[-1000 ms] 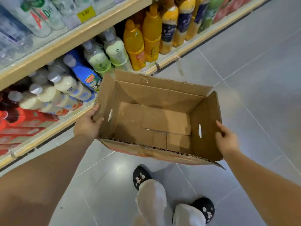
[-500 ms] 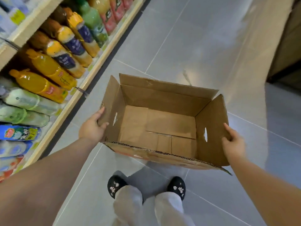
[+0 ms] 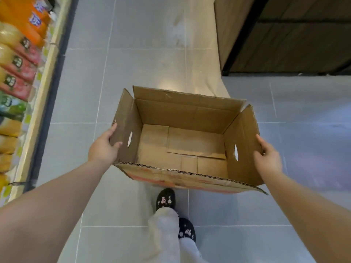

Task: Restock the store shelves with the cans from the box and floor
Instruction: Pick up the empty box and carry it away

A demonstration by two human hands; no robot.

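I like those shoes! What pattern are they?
Black clog shoes with little pink-and-white charms, head view.

It was a shop aisle. A long beige-edged display shelf (image 3: 40,103) ran along the left, packed with rows of plastic drink bottles with orange, red and green labels (image 3: 18,62). A grey tiled floor (image 3: 144,54) stretched ahead beside a dark wood-panelled fixture (image 3: 296,40).

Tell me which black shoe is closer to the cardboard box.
The front shoe, just below the near edge of the box. The other shoe sits farther back, partly hidden by the pale trouser leg.
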